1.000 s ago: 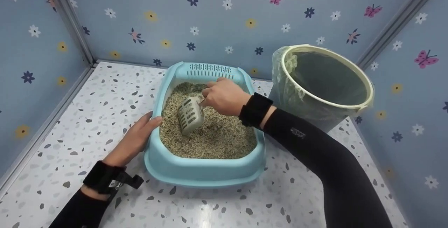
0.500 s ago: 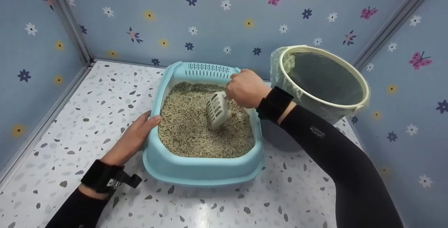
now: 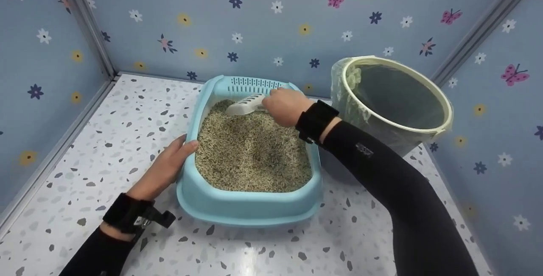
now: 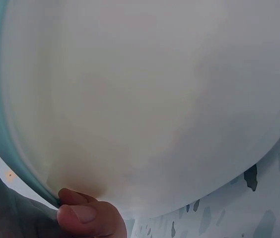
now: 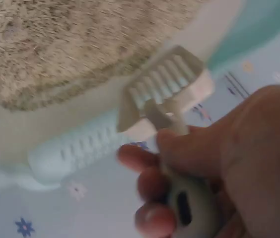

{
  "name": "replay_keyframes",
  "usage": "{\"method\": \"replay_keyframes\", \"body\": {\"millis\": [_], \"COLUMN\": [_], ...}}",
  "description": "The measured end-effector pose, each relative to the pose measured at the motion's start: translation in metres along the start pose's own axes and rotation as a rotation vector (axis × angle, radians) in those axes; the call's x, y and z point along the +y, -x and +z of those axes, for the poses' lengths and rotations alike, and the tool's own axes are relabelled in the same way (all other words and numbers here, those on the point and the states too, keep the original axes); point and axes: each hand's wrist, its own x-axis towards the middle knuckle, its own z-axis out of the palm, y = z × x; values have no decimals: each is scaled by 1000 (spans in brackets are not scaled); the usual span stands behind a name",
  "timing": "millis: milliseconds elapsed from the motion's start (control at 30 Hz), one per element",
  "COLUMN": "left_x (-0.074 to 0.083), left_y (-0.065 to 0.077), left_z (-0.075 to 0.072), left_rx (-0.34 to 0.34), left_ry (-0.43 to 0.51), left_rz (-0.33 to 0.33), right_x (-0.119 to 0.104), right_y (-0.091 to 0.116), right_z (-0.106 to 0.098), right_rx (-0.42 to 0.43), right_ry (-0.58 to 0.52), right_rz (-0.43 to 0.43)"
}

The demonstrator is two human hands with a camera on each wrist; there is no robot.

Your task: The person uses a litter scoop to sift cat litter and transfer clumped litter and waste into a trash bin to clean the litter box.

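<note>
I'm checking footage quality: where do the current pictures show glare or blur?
Head view: glare on the speckled surface, low centre; right wrist view: scoop and right hand look blurred; left wrist view: litter box fills most of the frame, hazy, nearly featureless.

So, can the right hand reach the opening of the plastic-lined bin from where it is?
Probably yes: the plastic-lined bin stands uncovered on that side, beside the blue litter box; nothing seems to block it, though the right hand holds a slotted litter scoop.
</note>
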Motion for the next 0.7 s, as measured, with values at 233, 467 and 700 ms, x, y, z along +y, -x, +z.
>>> {"method": "replay_keyframes", "body": {"millis": [233,467,700], "left_x": [-2,1,0], "left_y": [-4,-4,1], "left_z": [7,6,0], "left_rx": [-4,-16,4], "left_ry": [2,5,-31], "left_rz": [7,5,-3], "right_x": [-5,3,5], "right_y": [-29,-28,-18], "right_z": [36,40,15], "right_rx": [-26,-116,-269], "right_ry": [88,171,57], "right_rz": [-10,87,169]}}
